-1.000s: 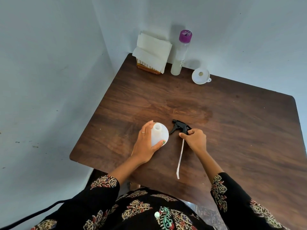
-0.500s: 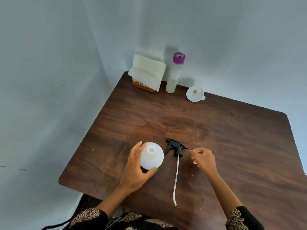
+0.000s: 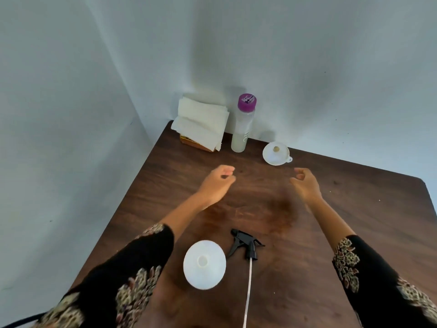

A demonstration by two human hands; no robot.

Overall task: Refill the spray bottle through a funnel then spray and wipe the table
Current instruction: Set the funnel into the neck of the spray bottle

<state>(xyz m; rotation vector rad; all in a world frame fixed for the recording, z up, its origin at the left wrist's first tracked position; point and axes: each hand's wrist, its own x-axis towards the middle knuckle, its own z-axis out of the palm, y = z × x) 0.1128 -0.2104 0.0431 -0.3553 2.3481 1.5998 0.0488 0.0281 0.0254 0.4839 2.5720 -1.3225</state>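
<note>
The white spray bottle (image 3: 204,267) stands uncapped near the table's front edge. Its black trigger head (image 3: 247,245) lies beside it on the right, the white dip tube trailing toward me. At the back, a white funnel (image 3: 275,153) rests mouth-up, and a tall clear bottle with a purple cap (image 3: 243,125) stands left of it, holding a little pale liquid. My left hand (image 3: 218,183) hovers over the table's middle, fingers loosely curled, holding nothing. My right hand (image 3: 305,183) is stretched out level with it, below and right of the funnel, also holding nothing.
A stack of white paper napkins (image 3: 201,124) sits on a small brown holder in the back left corner. The dark wooden table (image 3: 354,221) stands in a corner, with pale walls behind and to the left.
Both hands let go of the spray bottle and trigger head and moved away toward the back of the table. The camera view tilted upward.
</note>
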